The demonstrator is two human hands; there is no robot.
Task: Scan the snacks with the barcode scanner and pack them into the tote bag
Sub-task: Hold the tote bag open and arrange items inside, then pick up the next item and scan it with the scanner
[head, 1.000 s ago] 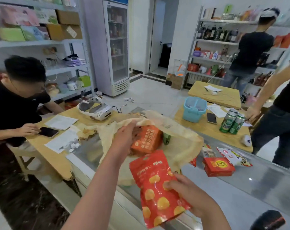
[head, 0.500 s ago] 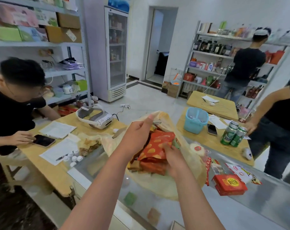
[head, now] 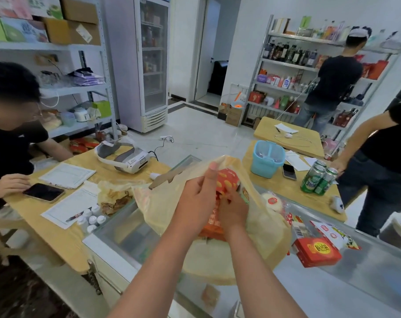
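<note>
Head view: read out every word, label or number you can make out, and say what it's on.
None reads clearly.
Red box: Chinese characters in a yellow oval, blurred.
Headset: label too small.
Green cans: print blurred.
Packet: barcode digits too small.
Red bag in tote: print blurred.

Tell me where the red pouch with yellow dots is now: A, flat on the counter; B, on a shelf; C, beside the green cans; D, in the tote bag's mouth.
D: the right hand holds the pouch in the mouth of the tote bag, whose rim the left hand grips.
</note>
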